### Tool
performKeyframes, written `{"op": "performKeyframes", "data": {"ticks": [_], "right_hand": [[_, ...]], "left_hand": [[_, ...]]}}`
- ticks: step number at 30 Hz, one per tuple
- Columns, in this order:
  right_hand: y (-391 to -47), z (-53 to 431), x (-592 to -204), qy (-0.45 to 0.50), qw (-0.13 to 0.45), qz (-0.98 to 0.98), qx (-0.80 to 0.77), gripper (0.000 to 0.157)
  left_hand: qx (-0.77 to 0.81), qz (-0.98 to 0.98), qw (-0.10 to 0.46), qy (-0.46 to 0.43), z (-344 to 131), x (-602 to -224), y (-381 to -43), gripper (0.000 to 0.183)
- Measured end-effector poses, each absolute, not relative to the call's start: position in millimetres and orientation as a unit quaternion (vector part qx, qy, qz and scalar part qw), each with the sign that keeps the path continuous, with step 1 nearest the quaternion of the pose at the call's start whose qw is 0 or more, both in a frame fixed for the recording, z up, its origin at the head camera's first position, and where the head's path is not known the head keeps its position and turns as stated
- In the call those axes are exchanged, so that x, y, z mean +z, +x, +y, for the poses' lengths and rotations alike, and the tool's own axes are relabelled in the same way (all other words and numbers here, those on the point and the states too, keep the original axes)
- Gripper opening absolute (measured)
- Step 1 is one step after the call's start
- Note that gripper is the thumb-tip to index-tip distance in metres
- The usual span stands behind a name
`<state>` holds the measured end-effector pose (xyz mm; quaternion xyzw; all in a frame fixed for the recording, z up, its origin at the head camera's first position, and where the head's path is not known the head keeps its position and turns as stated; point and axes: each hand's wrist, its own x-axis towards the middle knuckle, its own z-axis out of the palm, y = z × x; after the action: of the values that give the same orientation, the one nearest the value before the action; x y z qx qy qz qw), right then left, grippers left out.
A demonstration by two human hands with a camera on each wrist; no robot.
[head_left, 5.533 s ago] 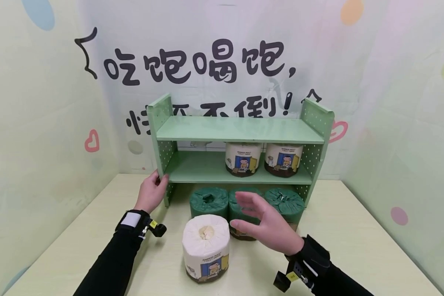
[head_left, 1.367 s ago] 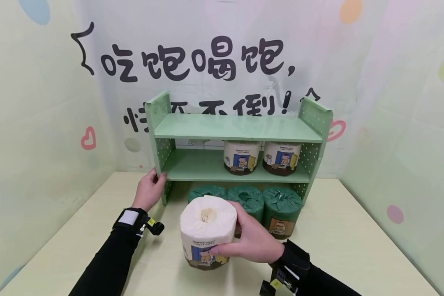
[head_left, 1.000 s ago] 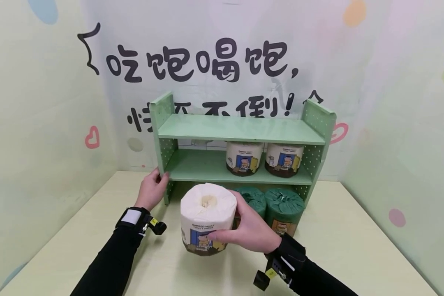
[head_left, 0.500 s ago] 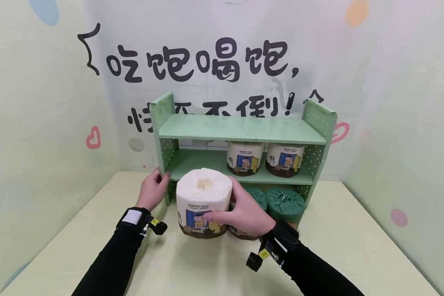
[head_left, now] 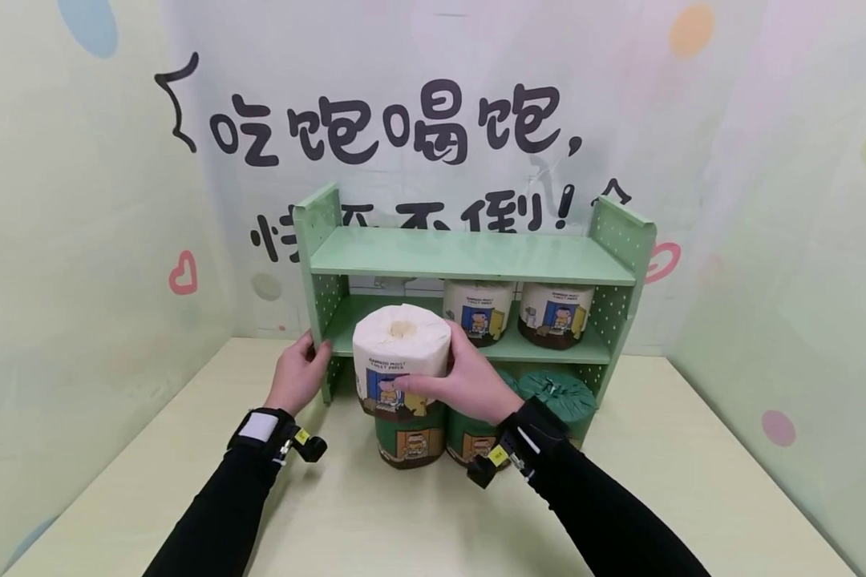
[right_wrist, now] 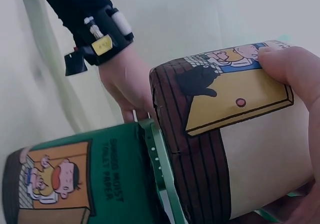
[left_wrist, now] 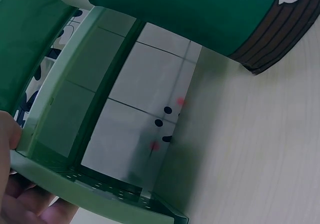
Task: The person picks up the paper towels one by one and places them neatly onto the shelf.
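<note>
At left panel (head_left: pixel 326 300) of green rack (head_left: pixel 469 252): left hand (head_left: pixel 297 375) grips the edge, thumb and fingers curled round it.
Before middle shelf (head_left: pixel 584 353): right hand (head_left: pixel 475 381) grips white toilet roll (head_left: pixel 382 357), thumb on its printed front.
Roll position: off the table (head_left: pixel 375 521), hiding the top of left green roll (head_left: pixel 410 442); contact undetermined.
Middle shelf, right: two further white rolls (head_left: pixel 478 314).
</note>
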<state>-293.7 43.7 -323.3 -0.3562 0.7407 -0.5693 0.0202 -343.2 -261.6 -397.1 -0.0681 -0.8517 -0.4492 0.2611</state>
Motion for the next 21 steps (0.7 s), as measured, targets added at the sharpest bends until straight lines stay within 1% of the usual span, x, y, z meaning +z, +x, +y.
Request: {"op": "performKeyframes", "data": {"ticks": [15,18,21], "right_hand": [[-322,30,-320,-0.291,-0.012,0.786,-0.545,0.087],[-325,27,-319,-0.279,-0.017,0.794,-0.540,0.089],[-326,24,-318,-0.262,-0.016,0.803,-0.535,0.096]], "left_hand": [[-0.443,-0.851,0.270,-0.074,-262,-398,-344,0.032],[-0.443,-0.852,0.269,-0.074,-261,-397,-343,0.032],[-0.444,-0.852,0.269,-0.072,-261,-396,-343,0.032]]}}
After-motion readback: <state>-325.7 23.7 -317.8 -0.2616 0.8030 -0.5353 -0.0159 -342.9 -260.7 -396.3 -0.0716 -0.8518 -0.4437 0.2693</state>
